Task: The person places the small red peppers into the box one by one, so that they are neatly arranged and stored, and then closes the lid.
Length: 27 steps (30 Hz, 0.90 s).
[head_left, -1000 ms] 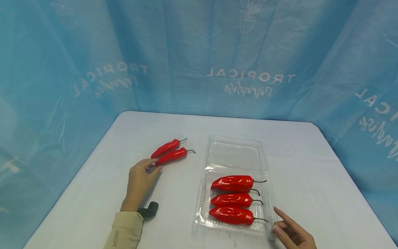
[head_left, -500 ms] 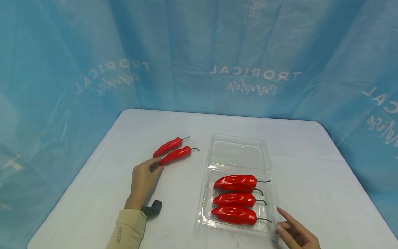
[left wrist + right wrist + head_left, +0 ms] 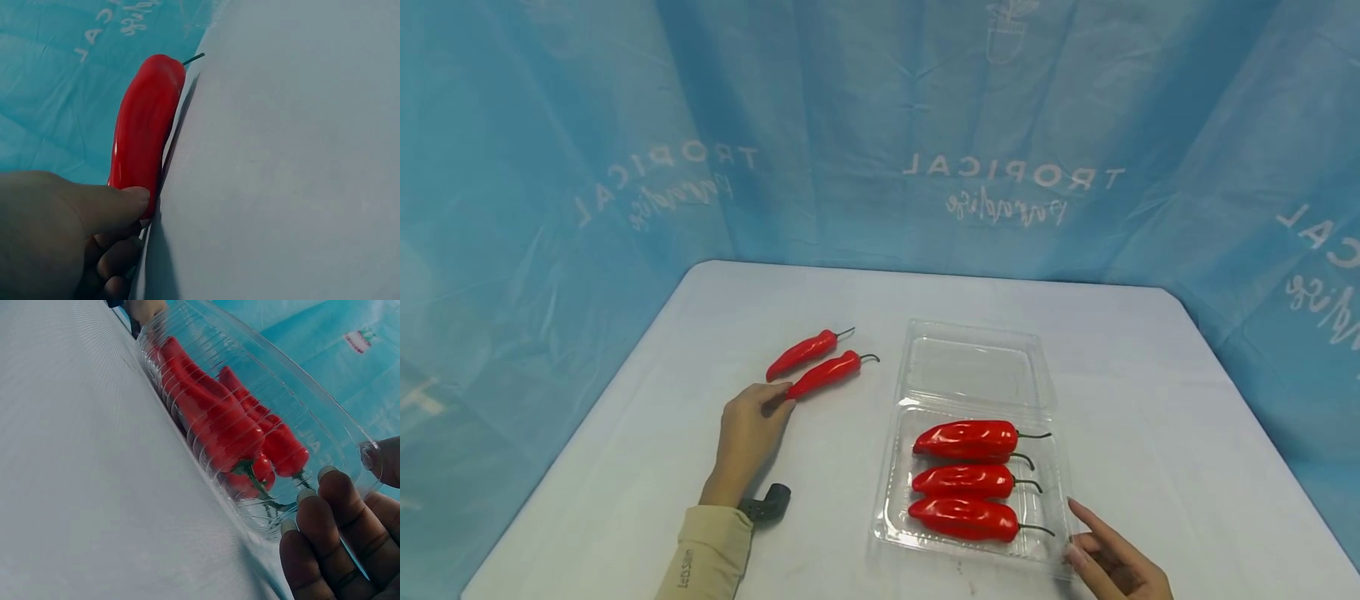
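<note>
My left hand [image 3: 752, 429] pinches the pointed tip of a red chili pepper [image 3: 827, 373] on the white table, thumb on its near side. In the left wrist view this chili pepper [image 3: 144, 119] stretches away from the thumb, its green stem at the far end. A second red chili pepper [image 3: 802, 354] lies just behind it. My right hand [image 3: 1116, 558] grips the right front edge of a clear plastic container [image 3: 891, 492], thumb at the rim and fingertips against the side wall. Several red chili peppers [image 3: 212, 419] lie inside the container, stems toward the right hand.
The container's hinged lid [image 3: 973, 367] lies folded back, flat on the table [image 3: 1150, 400]. Blue curtains [image 3: 865, 125] with white lettering hang around the table's back and sides. A dark strap device [image 3: 767, 504] sits on the left wrist.
The left hand has shifted slightly, and its chili pepper has turned a little away from the one behind. The right hand stays at the container; the head view has shifted a little.
</note>
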### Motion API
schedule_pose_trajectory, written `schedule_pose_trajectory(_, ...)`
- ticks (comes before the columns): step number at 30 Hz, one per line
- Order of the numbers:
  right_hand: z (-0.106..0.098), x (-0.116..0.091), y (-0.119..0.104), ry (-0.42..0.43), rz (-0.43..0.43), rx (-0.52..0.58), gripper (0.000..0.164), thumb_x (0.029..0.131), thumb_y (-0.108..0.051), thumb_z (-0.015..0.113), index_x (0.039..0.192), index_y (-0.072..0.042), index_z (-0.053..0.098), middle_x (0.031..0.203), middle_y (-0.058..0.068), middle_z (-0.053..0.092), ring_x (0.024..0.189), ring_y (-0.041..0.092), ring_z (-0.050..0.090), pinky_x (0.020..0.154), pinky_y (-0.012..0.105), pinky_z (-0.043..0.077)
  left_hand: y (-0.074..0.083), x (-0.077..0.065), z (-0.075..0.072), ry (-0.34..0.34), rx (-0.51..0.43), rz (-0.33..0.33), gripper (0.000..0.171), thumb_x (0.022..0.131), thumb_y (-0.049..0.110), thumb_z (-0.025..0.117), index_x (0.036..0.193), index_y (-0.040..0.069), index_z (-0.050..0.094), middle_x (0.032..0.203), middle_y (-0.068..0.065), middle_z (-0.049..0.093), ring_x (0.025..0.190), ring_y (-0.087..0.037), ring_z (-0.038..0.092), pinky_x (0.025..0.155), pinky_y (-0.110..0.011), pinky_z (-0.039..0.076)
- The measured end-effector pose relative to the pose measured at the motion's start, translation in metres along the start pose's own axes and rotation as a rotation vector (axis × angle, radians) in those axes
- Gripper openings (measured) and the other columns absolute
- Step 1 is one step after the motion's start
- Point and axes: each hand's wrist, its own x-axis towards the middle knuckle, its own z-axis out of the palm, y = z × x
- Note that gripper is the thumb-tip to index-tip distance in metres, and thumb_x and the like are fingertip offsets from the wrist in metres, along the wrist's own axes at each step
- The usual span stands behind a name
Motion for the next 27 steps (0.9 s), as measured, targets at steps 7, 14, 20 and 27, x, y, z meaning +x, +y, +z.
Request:
schedule_pose_trajectory(7,0.0009,-0.0005,-0.0007,0.006,-0.013,-0.007,0.043,0.095,0.0,0.07,0.137,0.003,0.061,0.086,0.006,0.07,0.069,0.016,0.067,0.06,0.028,0.058,0.0025,-0.0003,0.0016,-0.002,0.014,-0.012,0.039,0.091,0.015,0.08,0.128,0.01,0.071,0.118,-0.009,0.071,0.115,-0.028,0.065,0.099,-0.047,0.055)
schedule_pose_trajectory(14,0.001,-0.0001,-0.0016,0.01,0.029,-0.014,0.043,0.095,-0.001,0.07,0.137,0.002,0.061,0.086,0.006,0.071,0.07,0.017,0.067,0.062,0.028,0.059,0.004,-0.0006,0.0021,0.009,0.014,-0.012,0.038,0.091,0.017,0.08,0.127,0.01,0.072,0.119,-0.01,0.071,0.116,-0.029,0.065,0.1,-0.048,0.054)
schedule_pose_trajectory(20,0.001,0.0001,-0.0019,0.016,0.037,-0.019,0.042,0.096,-0.004,0.07,0.137,0.001,0.061,0.087,0.006,0.071,0.069,0.018,0.067,0.061,0.028,0.058,0.0047,-0.001,0.0013,0.048,0.002,-0.012,0.037,0.093,0.015,0.077,0.129,0.008,0.07,0.116,-0.012,0.073,0.11,-0.029,0.068,0.095,-0.047,0.056)
schedule_pose_trajectory(27,0.0012,0.0,-0.0021,0.018,0.032,-0.011,0.042,0.096,-0.004,0.071,0.136,0.001,0.062,0.086,0.005,0.071,0.068,0.018,0.066,0.06,0.028,0.057,0.0047,-0.0019,-0.0006,0.069,-0.042,-0.032,0.037,0.093,0.017,0.078,0.129,0.008,0.071,0.119,-0.012,0.073,0.112,-0.029,0.068,0.097,-0.047,0.056)
